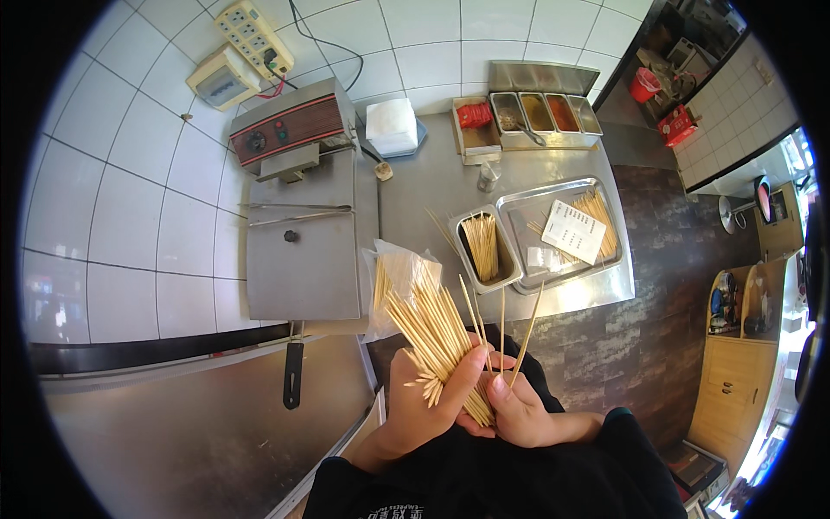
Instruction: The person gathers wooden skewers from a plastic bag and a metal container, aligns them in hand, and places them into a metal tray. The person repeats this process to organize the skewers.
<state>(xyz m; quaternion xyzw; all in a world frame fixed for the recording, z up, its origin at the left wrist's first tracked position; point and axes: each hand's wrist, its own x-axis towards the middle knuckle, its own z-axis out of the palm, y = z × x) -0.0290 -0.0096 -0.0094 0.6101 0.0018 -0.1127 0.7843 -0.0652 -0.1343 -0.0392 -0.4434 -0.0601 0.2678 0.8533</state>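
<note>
A thick bundle of bamboo skewers (436, 324) is gripped in my left hand (433, 396), pointed ends towards me. My right hand (524, 407) closes on several separate skewers (502, 324) that fan upwards, and its fingers also touch the bundle's lower part. Just beyond my left hand, a clear plastic bag (395, 272) with more skewers lies at the counter edge. A deep metal container (513, 263) of upright skewers stands ahead. Beside it, a metal tray (512, 201) bears loose skewers, a printed paper card (573, 231) and small clear packets.
Left of the steel counter (421, 188) sits an electric griddle (301, 259) with metal tongs (305, 214) on top. A shaker (489, 175), white paper sheets (392, 126) and seasoning pans (548, 117) stand behind. A black handle (293, 375) projects below the griddle.
</note>
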